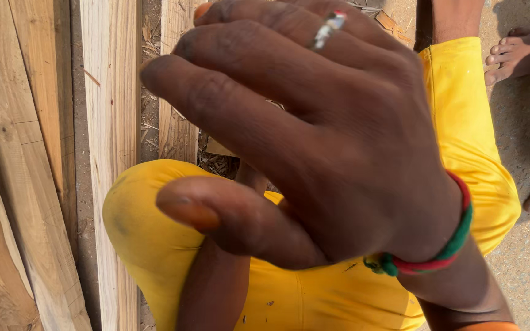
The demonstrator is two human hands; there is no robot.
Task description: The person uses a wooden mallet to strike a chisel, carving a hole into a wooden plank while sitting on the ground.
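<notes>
Head view is filled almost wholly by the right hand (338, 141), raised close to the lens with its fingers spread wide and nothing held in them. A ring (329, 27) is worn on one finger near the top of the frame, and a red and green thread band (443, 251) is tied round the wrist at lower right. Behind the hand, a bare forearm (216, 288) is seen in the lower middle; it may be the left arm, but the left hand is hidden, so its grip cannot be told. Yellow shorts (473, 141) cover the bent knees across the middle and right. Pale wooden planks (111, 92) are laid side by side on the ground along the left, well apart from the open hand, with shavings (216, 162) between them. Another person's bare feet (519, 52) are seen on the sandy ground at upper right. With the lens blocked this way, the planks are largely screened, and a splinter or a misplaced reach could be caused by the poor sight of them.
</notes>
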